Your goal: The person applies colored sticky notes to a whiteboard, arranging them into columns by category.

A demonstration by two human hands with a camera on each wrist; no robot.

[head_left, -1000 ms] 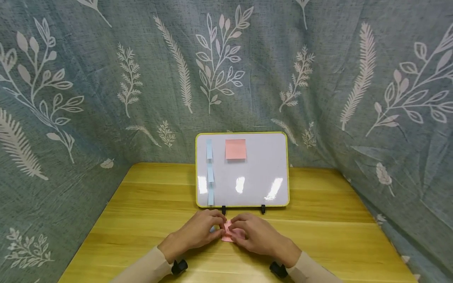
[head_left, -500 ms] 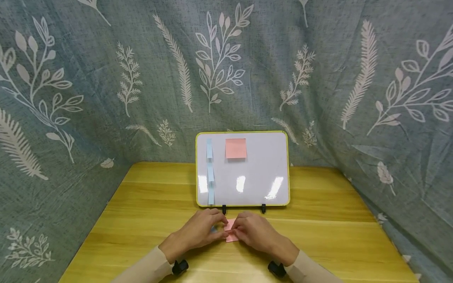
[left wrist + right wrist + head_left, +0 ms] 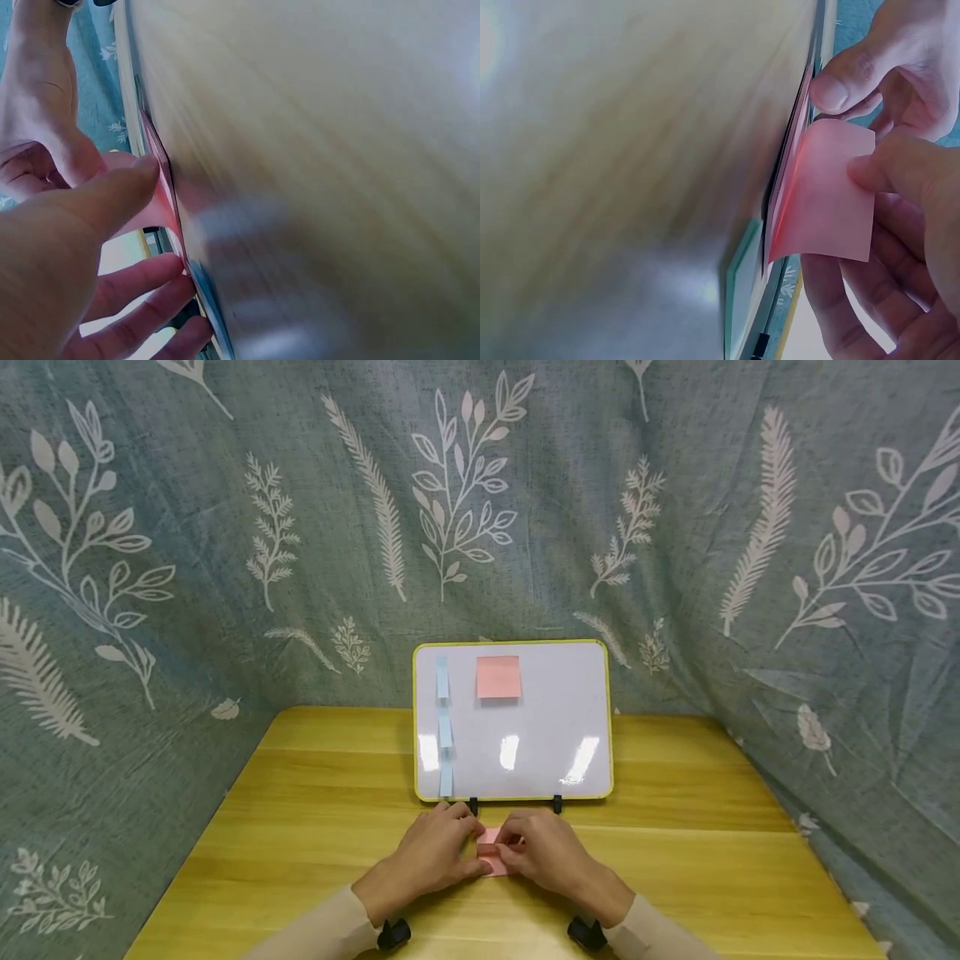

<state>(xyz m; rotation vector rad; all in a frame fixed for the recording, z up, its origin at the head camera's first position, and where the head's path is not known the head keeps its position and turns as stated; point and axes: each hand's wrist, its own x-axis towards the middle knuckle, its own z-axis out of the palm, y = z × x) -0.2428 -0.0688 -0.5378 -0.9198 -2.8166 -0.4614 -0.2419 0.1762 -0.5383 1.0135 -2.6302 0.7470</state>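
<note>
A pad of pink sticky notes [image 3: 486, 836] lies on the wooden table between both hands. Its top sheet, a pink sticky note [image 3: 829, 199], curls up from the pad in the right wrist view. My right hand [image 3: 551, 858] pinches that sheet's raised edge between thumb and fingers. With thumb and fingertips, my left hand [image 3: 429, 853] presses the pad's left side against the table, the thumb at the near corner. Beside the pad, under the left fingers, a blue pad [image 3: 212, 304] shows in the left wrist view. In the right wrist view stands a green-edged pad [image 3: 740, 281].
Behind the hands a yellow-framed whiteboard [image 3: 555, 718] stands on black feet [image 3: 557, 803]. Three blue strips [image 3: 445, 727] run down its left side and a pink sticky note [image 3: 498, 677] is near its top. A patterned grey-green curtain [image 3: 315, 527] surrounds the table [image 3: 300, 793].
The right fingers have gone from working at the pad's edge to pinching its top sheet and lifting it. My left hand has shifted slightly right, its thumb now on the near corner.
</note>
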